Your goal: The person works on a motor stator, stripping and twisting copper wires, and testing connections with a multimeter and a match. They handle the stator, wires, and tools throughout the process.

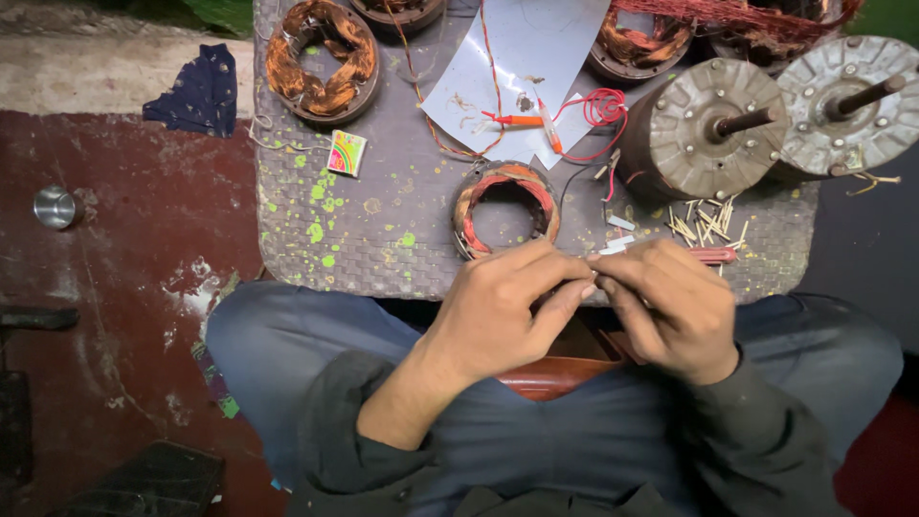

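Note:
My left hand (498, 306) and my right hand (670, 302) meet fingertip to fingertip at the near edge of a low grey woven table (383, 220). Between the fingertips they pinch something small and thin, apparently a wire; it is too small to make out. Just beyond my left hand lies a round stator (505, 206) with red and copper windings. A black lead runs from the stator toward my hands. Small white sleeves (620, 225) and a scatter of thin sticks (699, 222) lie by my right hand.
Two grey motor housings with shafts (713, 129) (847, 101) stand at the back right. More copper-wound stators (321, 59), a grey sheet (522, 67) with an orange tool and red wire, and a small colourful box (347, 151) sit further back. A steel cup (55, 206) stands on the red floor, left.

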